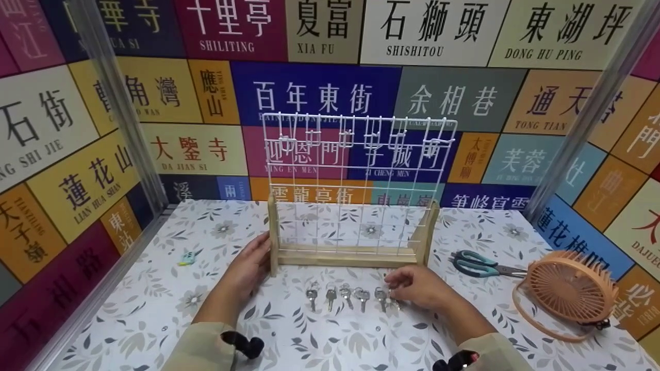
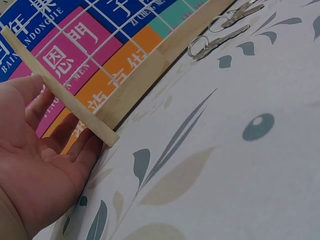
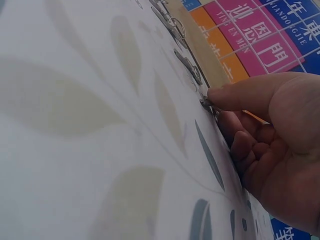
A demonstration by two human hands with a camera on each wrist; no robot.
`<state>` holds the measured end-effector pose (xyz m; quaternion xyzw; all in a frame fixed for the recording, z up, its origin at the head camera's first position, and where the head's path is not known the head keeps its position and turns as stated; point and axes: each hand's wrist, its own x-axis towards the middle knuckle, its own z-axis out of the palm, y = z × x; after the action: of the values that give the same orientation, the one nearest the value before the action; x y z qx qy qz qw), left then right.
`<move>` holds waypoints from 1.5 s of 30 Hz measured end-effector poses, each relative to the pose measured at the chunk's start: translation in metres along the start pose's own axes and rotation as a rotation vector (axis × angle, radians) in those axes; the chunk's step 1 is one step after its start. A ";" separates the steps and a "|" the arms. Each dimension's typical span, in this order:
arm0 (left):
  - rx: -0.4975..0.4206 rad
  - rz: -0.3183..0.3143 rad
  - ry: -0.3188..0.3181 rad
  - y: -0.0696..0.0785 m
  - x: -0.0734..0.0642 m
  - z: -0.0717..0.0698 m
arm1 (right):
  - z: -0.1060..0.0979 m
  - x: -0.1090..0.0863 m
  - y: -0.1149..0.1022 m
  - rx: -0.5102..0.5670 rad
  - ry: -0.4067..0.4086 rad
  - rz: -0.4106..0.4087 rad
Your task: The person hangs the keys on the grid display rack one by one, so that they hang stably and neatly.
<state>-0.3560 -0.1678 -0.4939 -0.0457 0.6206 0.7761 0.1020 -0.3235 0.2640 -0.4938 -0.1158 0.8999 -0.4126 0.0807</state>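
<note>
Walls patched with coloured sign panels close in around a table covered in a grey leaf print. Taking the wire rack as the centre of the clock in the head view, white hooks hang along its top at 12, and a row of keys with rings lies on the table at 6, just before its wooden base.

At 8 o'clock is the left hand, its forearm pointing towards 1. Its grip is loose: the palm faces inward, and the relaxed fingers and thumb rest against the outer side of the wooden upright.

At 5 o'clock is the right hand, its forearm angled towards 10. It lies low, close to the table, with thumb and forefinger pinching the end key of the row while the other fingers curl beneath. Whether that key has left the surface, I cannot tell.

Pliers with teal and black handles lie at 4, with an orange fan beyond them in the same direction. Near 8, farther out than the left hand, sits a small green-and-yellow object.
</note>
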 end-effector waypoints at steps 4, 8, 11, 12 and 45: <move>-0.007 0.003 0.006 -0.001 0.001 0.001 | -0.001 -0.001 0.000 -0.011 -0.008 0.006; -0.001 -0.008 0.015 0.000 0.001 0.000 | -0.002 -0.002 0.001 -0.028 -0.018 -0.002; 0.006 -0.019 0.021 0.000 0.001 0.000 | -0.004 -0.003 -0.001 -0.039 -0.029 -0.002; 0.008 -0.018 0.021 0.000 0.001 0.000 | -0.005 -0.003 -0.001 -0.040 -0.034 0.002; 0.024 -0.003 0.014 0.002 -0.004 0.001 | -0.015 0.016 -0.230 0.593 0.192 -0.390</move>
<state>-0.3522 -0.1674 -0.4908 -0.0506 0.6303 0.7683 0.0995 -0.3096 0.1247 -0.3101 -0.2175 0.7058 -0.6721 -0.0540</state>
